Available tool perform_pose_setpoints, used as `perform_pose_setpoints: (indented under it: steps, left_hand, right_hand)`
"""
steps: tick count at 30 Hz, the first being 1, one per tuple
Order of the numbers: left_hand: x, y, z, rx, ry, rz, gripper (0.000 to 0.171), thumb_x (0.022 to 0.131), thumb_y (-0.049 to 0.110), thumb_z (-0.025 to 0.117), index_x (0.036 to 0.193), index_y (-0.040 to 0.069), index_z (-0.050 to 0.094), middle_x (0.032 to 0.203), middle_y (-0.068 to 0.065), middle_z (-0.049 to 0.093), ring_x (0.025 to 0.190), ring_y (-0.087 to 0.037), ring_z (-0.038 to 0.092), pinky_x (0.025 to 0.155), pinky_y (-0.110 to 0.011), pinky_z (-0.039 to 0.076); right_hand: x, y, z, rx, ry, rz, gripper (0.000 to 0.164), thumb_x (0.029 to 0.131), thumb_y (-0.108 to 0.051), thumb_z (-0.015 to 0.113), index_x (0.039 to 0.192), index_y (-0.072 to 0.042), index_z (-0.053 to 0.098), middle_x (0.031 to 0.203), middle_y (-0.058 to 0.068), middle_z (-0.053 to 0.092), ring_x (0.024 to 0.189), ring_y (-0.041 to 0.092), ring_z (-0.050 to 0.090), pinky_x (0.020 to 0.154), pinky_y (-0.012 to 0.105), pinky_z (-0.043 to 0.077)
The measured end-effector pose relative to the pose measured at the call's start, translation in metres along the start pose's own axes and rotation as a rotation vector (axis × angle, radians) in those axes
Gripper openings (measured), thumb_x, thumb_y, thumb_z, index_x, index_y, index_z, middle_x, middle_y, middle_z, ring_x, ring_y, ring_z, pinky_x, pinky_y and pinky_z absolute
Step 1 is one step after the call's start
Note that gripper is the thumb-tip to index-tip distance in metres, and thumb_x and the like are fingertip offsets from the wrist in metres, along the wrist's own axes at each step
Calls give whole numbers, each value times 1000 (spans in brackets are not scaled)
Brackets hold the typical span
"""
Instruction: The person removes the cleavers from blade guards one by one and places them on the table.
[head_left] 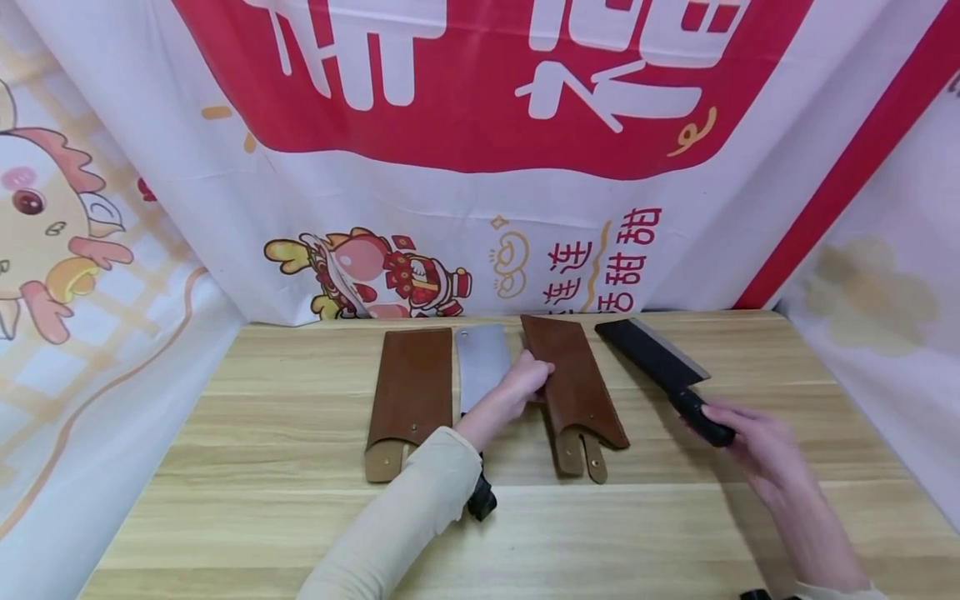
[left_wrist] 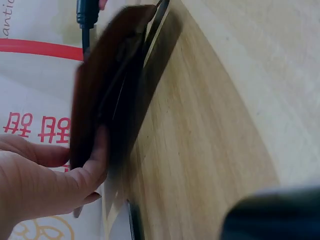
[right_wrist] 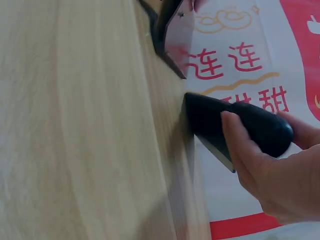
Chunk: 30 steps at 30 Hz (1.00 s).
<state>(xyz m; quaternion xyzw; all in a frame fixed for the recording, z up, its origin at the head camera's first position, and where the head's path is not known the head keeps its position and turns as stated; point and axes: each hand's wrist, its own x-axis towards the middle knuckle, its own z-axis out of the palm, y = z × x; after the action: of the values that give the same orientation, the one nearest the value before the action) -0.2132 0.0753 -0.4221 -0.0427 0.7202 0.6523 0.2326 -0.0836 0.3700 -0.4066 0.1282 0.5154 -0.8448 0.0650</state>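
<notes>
In the head view my left hand (head_left: 525, 377) pinches the left edge of a brown leather knife sheath (head_left: 577, 375), thumb on its face and fingers beneath. The left wrist view shows that sheath (left_wrist: 95, 85) tilted, its edge between thumb and fingers. My right hand (head_left: 757, 437) grips the black handle of a cleaver (head_left: 652, 354), whose dark blade with a bright edge points up and left. Seen from the right wrist, fingers and thumb wrap the handle (right_wrist: 265, 127), the blade low over the table.
Left of my left hand lie a second cleaver (head_left: 483, 358) with a pale steel blade and another brown sheath (head_left: 411, 383). My left sleeve covers part of both. The wooden table (head_left: 247, 467) ends at a printed cloth backdrop (head_left: 465, 242).
</notes>
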Motion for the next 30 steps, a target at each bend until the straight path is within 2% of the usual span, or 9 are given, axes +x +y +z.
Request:
perform_pose_setpoints:
  steps: [1, 3, 6, 8, 11, 18, 25, 28, 30]
  left_hand:
    - [1, 0, -1, 15, 7, 10, 49, 102, 1, 51, 148, -8, 36, 133, -20, 51, 102, -27, 58, 84, -40, 55]
    - [2, 0, -2, 49, 24, 29, 51, 98, -4, 52, 147, -8, 37, 135, -22, 52, 106, -28, 56, 83, -39, 53]
    - [3, -1, -4, 122, 58, 53, 58, 96, -7, 54, 151, -8, 34, 142, -22, 49, 112, -28, 52, 85, -38, 51]
    - [4, -1, -4, 153, 71, 60, 60, 96, -7, 55, 152, -9, 33, 145, -24, 48, 116, -30, 51, 88, -40, 51]
    - [6, -2, -4, 204, 84, 79, 58, 94, -8, 58, 148, -10, 37, 142, -25, 50, 118, -31, 51, 95, -42, 50]
    - [2, -1, -9, 329, 112, 145, 69, 90, -9, 63, 152, -11, 34, 146, -28, 49, 133, -36, 49, 109, -45, 45]
    - [-13, 11, -15, 550, 70, 191, 66, 101, 15, 65, 157, -3, 35, 157, -26, 40, 139, -39, 45, 111, -49, 44]
    - [-24, 20, -28, 613, 81, 281, 58, 106, 27, 59, 155, 2, 42, 156, -24, 42, 138, -39, 46, 112, -53, 42]
    - [-30, 24, -42, 680, 146, 380, 55, 107, 34, 57, 152, 3, 48, 154, -24, 44, 138, -40, 47, 113, -54, 41]
  right_hand:
    - [1, 1, 2, -127, 44, 10, 21, 99, 7, 62, 95, -6, 78, 98, 5, 74, 90, 18, 75, 83, 27, 60]
    - [2, 3, 6, -368, 94, 23, 11, 98, -2, 69, 104, -5, 78, 100, -3, 71, 88, 8, 71, 79, 24, 59]
    - [4, 7, 11, -705, 127, 25, 33, 96, -16, 75, 122, 4, 71, 104, -5, 69, 86, 1, 63, 74, 23, 56]
    - [5, 9, 15, -859, 119, 5, 50, 95, -20, 76, 130, 12, 63, 109, -1, 70, 84, 3, 60, 72, 23, 54]
    - [6, 11, 19, -958, 108, -13, 52, 94, -21, 76, 129, 15, 61, 108, 4, 71, 82, 6, 58, 69, 24, 52]
    - [14, 14, 27, -1050, 49, -61, 44, 93, -15, 76, 121, 16, 65, 106, 15, 73, 81, 9, 62, 68, 25, 54]
    - [17, 15, 32, -1183, 16, -74, 38, 90, -9, 77, 113, 18, 64, 93, 13, 71, 77, 17, 61, 62, 29, 52]
    - [18, 12, 31, -1291, -2, -112, 36, 88, -9, 77, 110, 18, 65, 92, 16, 73, 80, 19, 64, 66, 30, 53]
    - [19, 8, 28, -1353, -15, -136, 36, 90, -10, 76, 109, 19, 65, 90, 17, 73, 81, 22, 66, 69, 33, 54]
